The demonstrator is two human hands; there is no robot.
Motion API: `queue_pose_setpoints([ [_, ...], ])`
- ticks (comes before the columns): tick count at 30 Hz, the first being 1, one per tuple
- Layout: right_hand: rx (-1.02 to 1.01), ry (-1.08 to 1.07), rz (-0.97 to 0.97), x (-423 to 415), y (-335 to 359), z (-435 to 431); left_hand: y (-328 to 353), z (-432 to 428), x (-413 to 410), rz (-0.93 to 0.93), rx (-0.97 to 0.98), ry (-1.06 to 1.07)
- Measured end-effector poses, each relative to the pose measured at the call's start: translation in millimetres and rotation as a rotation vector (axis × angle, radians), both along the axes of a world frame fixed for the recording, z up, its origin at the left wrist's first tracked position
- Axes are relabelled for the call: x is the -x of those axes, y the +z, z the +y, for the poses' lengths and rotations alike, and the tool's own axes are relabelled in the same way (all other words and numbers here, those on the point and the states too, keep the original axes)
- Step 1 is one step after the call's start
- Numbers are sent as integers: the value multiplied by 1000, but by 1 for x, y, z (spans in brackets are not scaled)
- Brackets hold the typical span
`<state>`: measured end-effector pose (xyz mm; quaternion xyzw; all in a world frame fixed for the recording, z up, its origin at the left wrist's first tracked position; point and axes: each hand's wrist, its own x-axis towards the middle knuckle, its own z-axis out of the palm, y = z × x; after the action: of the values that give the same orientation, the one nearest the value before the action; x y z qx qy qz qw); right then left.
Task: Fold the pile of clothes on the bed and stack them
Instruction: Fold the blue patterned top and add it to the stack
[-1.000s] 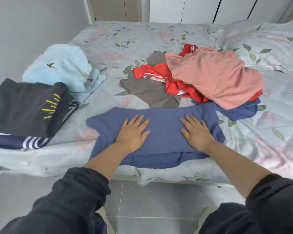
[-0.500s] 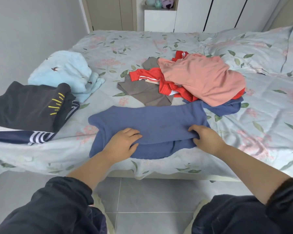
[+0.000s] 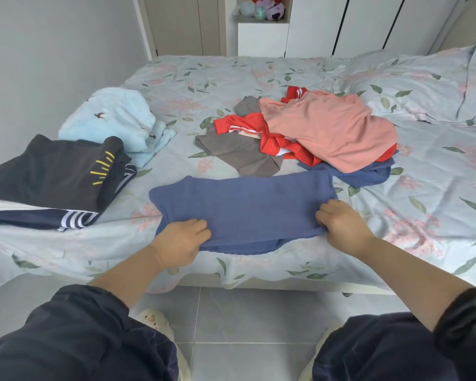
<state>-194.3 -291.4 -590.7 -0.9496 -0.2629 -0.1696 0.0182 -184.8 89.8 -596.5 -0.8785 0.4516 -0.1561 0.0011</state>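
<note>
Hands (image 3: 180,240) nearer, blue garment (image 3: 242,204) in grip

A flat garment (image 3: 245,207) lies at the bed's (image 3: 437,188) near edge, the loose pile (image 3: 327,133) behind it (slightly right), the folded stack (image 3: 47,174) at the left edge.

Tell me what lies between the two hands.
In the head view, the blue garment spans the whole stretch between the left hand and the right hand; each grips a near corner.

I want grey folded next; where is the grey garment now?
Head view: the grey garment lies centrally on the bed, just beyond the blue garment, its right part under the red garment.
</note>
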Motion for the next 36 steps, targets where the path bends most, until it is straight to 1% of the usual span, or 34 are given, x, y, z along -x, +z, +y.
queue_pose_setpoints([
  [1, 1, 5, 71, 3, -4, 0, -3, 2, 3, 17, -42, -39],
  [3, 1, -76, 261, 5, -10, -2, -6, 4, 5, 40, -87, -106],
  [4, 13, -146, 318, 5, -10, -3, -7, 4, 5, 42, -73, -123],
  [5, -6, -204, 323, 4, -9, -2, -7, 2, 3, 38, -23, -108],
  [6, -75, -245, 275, 3, -7, 1, -7, -2, -1, 32, 57, -67],
  [8, -235, -267, 128, -3, -2, 14, -5, -18, -16, 35, 245, 97],
  [9, -268, -257, 52, -8, 1, 25, -3, -28, -27, 47, 310, 205],
  [10, -279, -248, 6, -17, 2, 37, -1, -38, -38, 98, 310, 332],
  [11, -266, -247, 36, -27, 1, 50, -2, -48, -48, 188, 247, 462],
  [12, -242, -255, 138, -37, -2, 62, -7, -56, -59, 278, 151, 565],
  [14, -159, -256, 404, -54, -17, 77, -25, -61, -73, 405, 0, 667],
  [16, -31, -291, 526, -66, -37, 74, -40, -51, -81, 472, -38, 742],
  [17, -26, -354, 532, -72, -45, 67, -44, -41, -84, 473, -23, 784],
  [20, -147, -692, 467, -87, -51, 41, -47, -10, -92, 447, 3, 922],
  [21, -163, -787, 471, -92, -50, 36, -47, -2, -92, 441, 21, 957],
  [23, -154, -895, 516, -97, -47, 35, -48, 5, -90, 437, 84, 995],
  [25, -126, -935, 547, -100, -42, 46, -47, 5, -89, 429, 114, 988],
  [27, -111, -856, 488, -98, -35, 67, -43, 4, -87, 418, 154, 969],
  [29, -107, -653, 381, -88, -33, 98, -40, 6, -81, 360, 258, 935],
  [30, -104, -545, 361, -79, -35, 115, -38, 8, -76, 311, 325, 914],
  [32, -41, -406, 409, -58, -49, 145, -34, 12, -62, 211, 438, 898],
  [34, 21, -393, 459, -48, -60, 154, -33, 19, -47, 172, 556, 965],
  [36, 13, -416, 477, -51, -61, 152, -33, 28, -33, 202, 706, 1064],
])
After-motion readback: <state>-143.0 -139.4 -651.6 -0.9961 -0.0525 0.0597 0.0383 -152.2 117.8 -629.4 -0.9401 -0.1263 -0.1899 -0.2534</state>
